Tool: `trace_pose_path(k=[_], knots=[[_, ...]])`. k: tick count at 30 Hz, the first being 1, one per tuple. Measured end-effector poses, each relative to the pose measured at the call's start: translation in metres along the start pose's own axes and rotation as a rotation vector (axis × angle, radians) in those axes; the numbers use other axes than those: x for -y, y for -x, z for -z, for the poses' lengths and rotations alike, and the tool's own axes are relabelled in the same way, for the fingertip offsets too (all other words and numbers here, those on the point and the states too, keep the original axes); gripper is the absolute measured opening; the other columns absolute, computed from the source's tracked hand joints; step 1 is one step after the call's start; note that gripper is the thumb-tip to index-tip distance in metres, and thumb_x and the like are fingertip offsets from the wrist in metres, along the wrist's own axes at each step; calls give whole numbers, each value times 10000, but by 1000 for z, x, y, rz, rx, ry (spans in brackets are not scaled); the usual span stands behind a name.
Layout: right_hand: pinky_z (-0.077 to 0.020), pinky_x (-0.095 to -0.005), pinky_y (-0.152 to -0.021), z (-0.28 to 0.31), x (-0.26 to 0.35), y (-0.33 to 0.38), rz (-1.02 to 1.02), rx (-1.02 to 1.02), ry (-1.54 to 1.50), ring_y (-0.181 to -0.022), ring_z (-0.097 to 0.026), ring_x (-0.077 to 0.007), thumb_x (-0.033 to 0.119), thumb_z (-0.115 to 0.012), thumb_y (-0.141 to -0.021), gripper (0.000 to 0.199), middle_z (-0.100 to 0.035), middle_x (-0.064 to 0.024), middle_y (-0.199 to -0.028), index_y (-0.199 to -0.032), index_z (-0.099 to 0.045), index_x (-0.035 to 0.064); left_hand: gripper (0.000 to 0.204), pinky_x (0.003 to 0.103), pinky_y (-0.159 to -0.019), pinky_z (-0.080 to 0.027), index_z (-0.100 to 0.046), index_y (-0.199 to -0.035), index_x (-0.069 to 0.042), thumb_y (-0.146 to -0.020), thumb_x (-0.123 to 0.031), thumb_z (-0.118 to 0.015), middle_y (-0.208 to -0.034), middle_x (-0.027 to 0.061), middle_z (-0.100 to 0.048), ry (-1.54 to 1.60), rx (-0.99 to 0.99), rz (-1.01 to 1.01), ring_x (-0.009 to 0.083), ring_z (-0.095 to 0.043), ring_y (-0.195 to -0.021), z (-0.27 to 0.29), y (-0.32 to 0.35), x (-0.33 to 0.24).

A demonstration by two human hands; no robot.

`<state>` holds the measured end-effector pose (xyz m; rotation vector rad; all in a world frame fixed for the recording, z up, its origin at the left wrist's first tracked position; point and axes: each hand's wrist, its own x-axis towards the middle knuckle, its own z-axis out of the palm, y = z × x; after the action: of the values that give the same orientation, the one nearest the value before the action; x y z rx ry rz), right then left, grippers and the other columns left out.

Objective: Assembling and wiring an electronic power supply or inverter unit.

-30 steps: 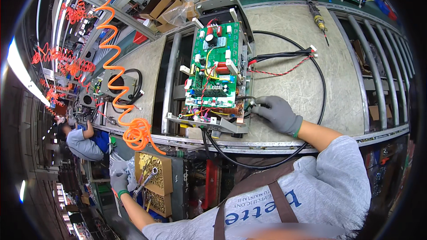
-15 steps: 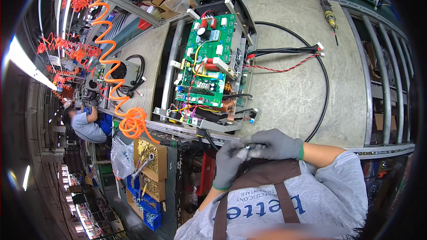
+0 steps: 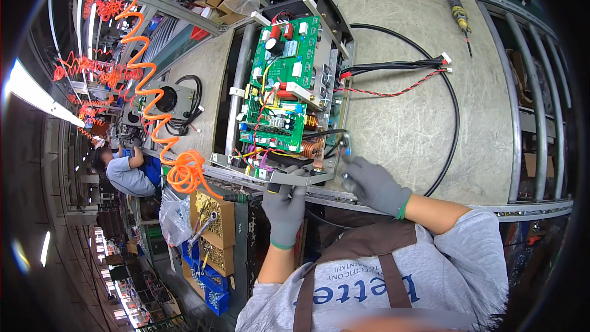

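In front of me lies an open metal chassis (image 3: 337,55) with green circuit boards (image 3: 284,67), a white-topped capacitor and bundled coloured wires. My left hand (image 3: 284,212), in a grey glove, is closed at the chassis's near metal end panel (image 3: 289,178). Its fingertips are partly hidden there, beside a dark cable part. My right hand (image 3: 373,187), gloved too, is at the chassis's near right corner. Its thumb and fingers are pinched around a small shiny metal piece (image 3: 345,176), too small to name. Short black leads (image 3: 337,133) stick out just above that hand.
A black cable (image 3: 456,117) loops across the worktop (image 3: 405,123). Farther off lies a power screwdriver (image 3: 458,12); metal rollers (image 3: 534,104) run at the right. Orange coiled hose (image 3: 184,172) hangs left, above screw boxes (image 3: 215,221) and blue bins (image 3: 215,286). Another person (image 3: 130,172) works far left.
My hands were together near my chest over a small shiny piece. They have parted: the left has moved up to the end panel, the right forward to the chassis corner.
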<state>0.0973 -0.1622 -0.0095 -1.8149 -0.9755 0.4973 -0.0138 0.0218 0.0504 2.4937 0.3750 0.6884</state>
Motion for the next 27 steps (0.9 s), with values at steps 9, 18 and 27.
trace_pose_path(k=[9,18,27], knots=[[-484,-391,-856,-1,-10,-16,264,-230,306,-1044,-554,-306,83,-626,-761,344,-550,-116,-1147,-1103,-587,97,136,368,-798,-441,-655,-904,-43,-839,-162,-670,-868,83,-661,-238,167,-243,255,-620,-783,-7,-27,0],[-464,-370,-837,5,-4,-22,279,-272,475,-1016,-552,-254,85,-594,-765,340,-583,-63,-1044,-1103,-600,115,180,414,-693,-456,-652,-954,-34,-835,-160,-701,-839,128,-647,161,230,-68,299,-589,-755,-11,-25,11],[-505,-395,-756,-5,5,-22,-13,-276,-190,-880,-595,-327,29,-566,-840,296,-576,-147,-1014,-1125,-605,100,263,374,-678,-445,-706,-886,-11,-878,-271,-665,-810,132,-654,143,421,185,254,-584,-742,-8,-37,-12]])
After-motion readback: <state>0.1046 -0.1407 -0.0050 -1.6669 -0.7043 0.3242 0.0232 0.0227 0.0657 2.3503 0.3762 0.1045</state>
